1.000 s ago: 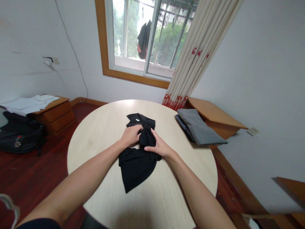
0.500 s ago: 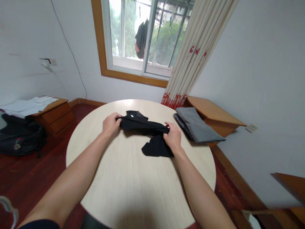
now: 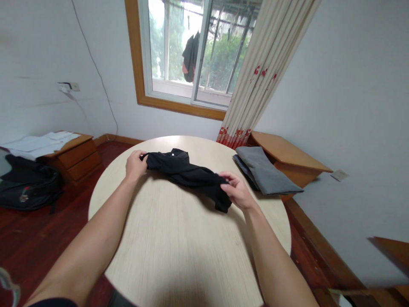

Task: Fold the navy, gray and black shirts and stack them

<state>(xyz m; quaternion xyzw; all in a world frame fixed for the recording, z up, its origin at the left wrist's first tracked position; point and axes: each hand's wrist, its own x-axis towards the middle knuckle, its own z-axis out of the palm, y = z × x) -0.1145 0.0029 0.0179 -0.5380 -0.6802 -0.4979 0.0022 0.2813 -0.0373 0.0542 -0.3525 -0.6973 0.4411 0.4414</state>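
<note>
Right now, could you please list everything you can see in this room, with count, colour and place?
black garment: one, black, bunched and stretched between both hands over the table
round table: one, pale wood, centre
grey folded cloth: one, grey, on the table's right edge
low cabinet: one, orange-brown, right, by the wall
drawer cabinet: one, brown, left
white cloth: one pile, white, on the drawer cabinet
backpack: one, black, on the floor at left
curtain: one, cream with red print, beside the window
window: one, wood-framed, back wall
left hand: gripping the garment's left end
right hand: gripping its right end
</note>
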